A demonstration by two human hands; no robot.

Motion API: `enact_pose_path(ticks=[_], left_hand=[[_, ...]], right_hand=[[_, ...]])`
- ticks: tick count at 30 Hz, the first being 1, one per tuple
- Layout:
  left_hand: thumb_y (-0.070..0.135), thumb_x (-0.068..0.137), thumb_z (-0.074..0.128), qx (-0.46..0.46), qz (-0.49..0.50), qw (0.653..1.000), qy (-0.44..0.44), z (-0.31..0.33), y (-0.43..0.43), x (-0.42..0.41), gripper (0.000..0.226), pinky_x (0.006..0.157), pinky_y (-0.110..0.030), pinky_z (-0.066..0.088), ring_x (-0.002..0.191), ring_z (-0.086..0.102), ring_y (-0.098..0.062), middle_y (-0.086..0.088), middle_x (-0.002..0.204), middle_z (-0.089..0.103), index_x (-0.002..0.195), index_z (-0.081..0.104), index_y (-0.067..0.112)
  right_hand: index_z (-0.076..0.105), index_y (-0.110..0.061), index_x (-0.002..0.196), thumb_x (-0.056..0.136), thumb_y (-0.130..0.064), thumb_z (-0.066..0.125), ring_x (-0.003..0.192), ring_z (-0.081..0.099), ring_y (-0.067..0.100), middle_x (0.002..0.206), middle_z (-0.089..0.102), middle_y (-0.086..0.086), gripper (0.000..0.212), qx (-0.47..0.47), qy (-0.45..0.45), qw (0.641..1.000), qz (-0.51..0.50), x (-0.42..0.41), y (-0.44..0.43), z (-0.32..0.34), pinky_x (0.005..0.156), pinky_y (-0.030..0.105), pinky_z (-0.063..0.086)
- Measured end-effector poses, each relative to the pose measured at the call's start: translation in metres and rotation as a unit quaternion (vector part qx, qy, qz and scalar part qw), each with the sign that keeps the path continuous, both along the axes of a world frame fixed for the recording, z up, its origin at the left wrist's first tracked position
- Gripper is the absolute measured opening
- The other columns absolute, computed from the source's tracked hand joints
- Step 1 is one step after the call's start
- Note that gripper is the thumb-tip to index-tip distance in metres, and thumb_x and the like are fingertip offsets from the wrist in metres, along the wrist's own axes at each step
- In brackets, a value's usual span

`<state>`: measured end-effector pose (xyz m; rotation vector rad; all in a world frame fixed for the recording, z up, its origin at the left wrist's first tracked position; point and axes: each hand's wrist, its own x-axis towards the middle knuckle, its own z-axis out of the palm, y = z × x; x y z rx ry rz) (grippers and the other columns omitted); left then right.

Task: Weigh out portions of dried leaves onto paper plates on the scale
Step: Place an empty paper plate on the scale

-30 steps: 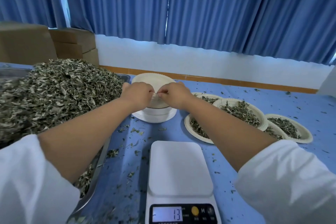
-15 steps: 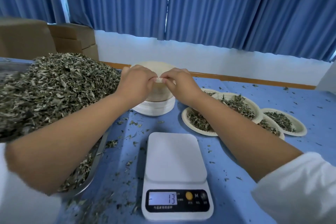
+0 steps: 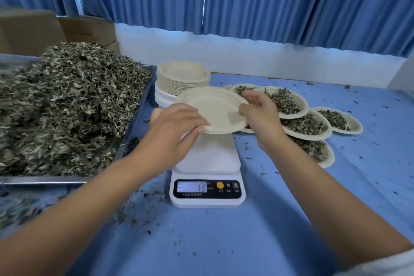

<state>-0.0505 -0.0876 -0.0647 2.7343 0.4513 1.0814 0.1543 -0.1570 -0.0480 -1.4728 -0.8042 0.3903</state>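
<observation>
Hands: two, the left hand (image 3: 177, 127) and the right hand (image 3: 259, 116).
Empty paper plate (image 3: 212, 107) in the hands: one, held by both.
Stack of paper plates (image 3: 181, 74): one stack; too many thin rims to count.
Plates of dried leaves (image 3: 305, 105): five can be made out, overlapping on the right; the rims behind the right hand are too hidden for a sure count.
Scale (image 3: 208, 157): one, with two digits on its display and one yellow button.
Metal tray (image 3: 44, 179): one.
Heap of dried leaves (image 3: 67, 101): one, in the tray.
Cardboard boxes (image 3: 26, 29): at least two.
</observation>
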Motion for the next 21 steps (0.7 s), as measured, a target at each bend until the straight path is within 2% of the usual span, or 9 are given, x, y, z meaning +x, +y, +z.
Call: enact_pose_path(ticks=[3,6,8,10,12,14,17,21], left_hand=[[0.026,0.093,0.051,-0.021,-0.008,1.000,0.008,-0.017,-0.009,-0.005,0.026,0.094,-0.056,0.038,0.118,0.051,-0.015,0.014,0.105,0.068,0.104,0.073,0.017],[0.031,0.093,0.050,-0.044,-0.013,0.999,0.009,-0.027,-0.014,-0.010,0.025,0.101,-0.053,0.032,0.121,0.045,-0.009,0.023,0.105,0.065,0.103,0.072,0.023],[0.033,0.092,0.050,-0.051,-0.014,0.999,0.006,-0.033,-0.016,-0.012,0.024,0.107,-0.043,0.024,0.121,0.043,-0.004,0.028,0.104,0.064,0.102,0.072,0.028],[0.033,0.092,0.051,-0.048,-0.011,0.999,0.006,-0.036,-0.018,-0.013,0.023,0.104,-0.030,0.017,0.120,0.043,-0.001,0.029,0.102,0.064,0.100,0.072,0.029],[0.030,0.090,0.053,-0.047,-0.015,0.999,0.011,-0.038,-0.018,-0.014,0.021,0.103,-0.026,0.016,0.117,0.045,-0.001,0.026,0.099,0.065,0.098,0.073,0.027],[0.028,0.089,0.055,-0.060,-0.025,0.998,0.019,-0.039,-0.017,-0.016,0.021,0.105,-0.030,0.020,0.117,0.046,-0.002,0.023,0.097,0.066,0.097,0.073,0.024],[0.031,0.087,0.055,-0.086,-0.035,0.995,0.019,-0.042,-0.014,-0.018,0.022,0.105,-0.040,0.026,0.115,0.045,0.003,0.020,0.093,0.066,0.095,0.074,0.022],[0.041,0.085,0.047,-0.104,-0.037,0.994,0.010,-0.043,-0.014,-0.019,0.032,0.104,-0.039,0.029,0.112,0.047,0.005,0.022,0.092,0.064,0.093,0.073,0.025]], right_hand=[[0.063,-0.013,0.118,0.085,0.001,0.052,0.076,0.062,-0.003,0.100,0.064,-0.008,0.037,-0.032,0.025,0.999,0.011,-0.002,-0.009,-0.015,0.059,0.016,0.049],[0.064,-0.012,0.114,0.085,0.003,0.051,0.063,0.059,-0.015,0.095,0.063,-0.013,0.036,-0.027,0.020,0.999,0.008,-0.003,-0.013,-0.025,0.054,0.008,0.046],[0.064,-0.013,0.112,0.084,0.003,0.051,0.060,0.058,-0.015,0.094,0.064,-0.010,0.035,-0.037,0.021,0.999,0.013,-0.003,-0.016,-0.032,0.052,0.007,0.044],[0.064,-0.018,0.110,0.084,0.001,0.052,0.062,0.059,-0.011,0.096,0.065,-0.008,0.034,-0.052,0.024,0.998,0.021,-0.004,-0.018,-0.040,0.052,0.007,0.044],[0.064,-0.022,0.107,0.084,0.000,0.053,0.064,0.059,-0.010,0.097,0.065,-0.007,0.033,-0.061,0.021,0.997,0.032,-0.004,-0.019,-0.048,0.052,0.007,0.043],[0.064,-0.024,0.106,0.084,-0.002,0.054,0.068,0.059,-0.008,0.098,0.066,-0.006,0.033,-0.067,0.010,0.997,0.039,-0.005,-0.017,-0.053,0.056,0.008,0.043],[0.064,-0.025,0.108,0.083,-0.004,0.055,0.084,0.060,0.004,0.103,0.065,-0.003,0.034,-0.077,-0.003,0.996,0.048,-0.005,-0.015,-0.058,0.069,0.016,0.044],[0.064,-0.026,0.106,0.084,-0.004,0.054,0.085,0.058,0.006,0.103,0.063,-0.004,0.033,-0.075,-0.010,0.995,0.058,-0.007,-0.015,-0.061,0.067,0.013,0.043]])
